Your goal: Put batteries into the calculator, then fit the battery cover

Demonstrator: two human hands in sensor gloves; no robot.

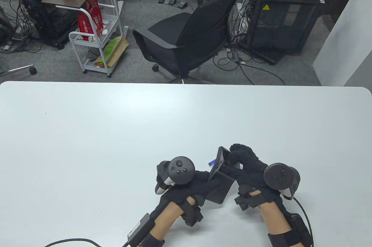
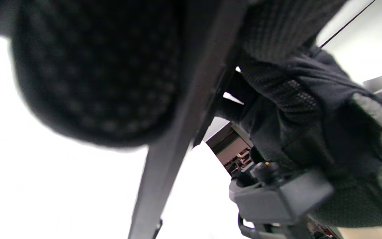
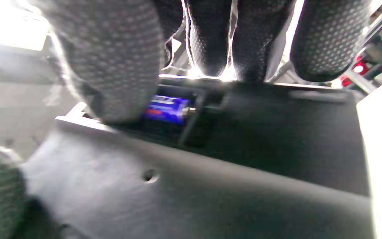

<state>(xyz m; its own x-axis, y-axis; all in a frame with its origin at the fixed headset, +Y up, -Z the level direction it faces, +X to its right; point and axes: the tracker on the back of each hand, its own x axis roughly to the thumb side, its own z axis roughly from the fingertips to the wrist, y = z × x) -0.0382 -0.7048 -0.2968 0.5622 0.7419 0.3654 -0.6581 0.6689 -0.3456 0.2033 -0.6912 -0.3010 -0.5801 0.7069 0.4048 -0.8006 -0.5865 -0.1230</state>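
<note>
The dark grey calculator is held tilted up off the white table, between both hands near the front edge. My left hand grips its left side; in the left wrist view one finger lies against the calculator's edge. My right hand wraps over its top edge. In the right wrist view the calculator's back faces me with the compartment open, a blue battery lies in it, and my thumb presses on its left end. I cannot see the battery cover.
A small blue thing, likely a second battery, shows just left of the calculator's upper edge. A black office chair and a white cart stand on the floor beyond the table's far edge.
</note>
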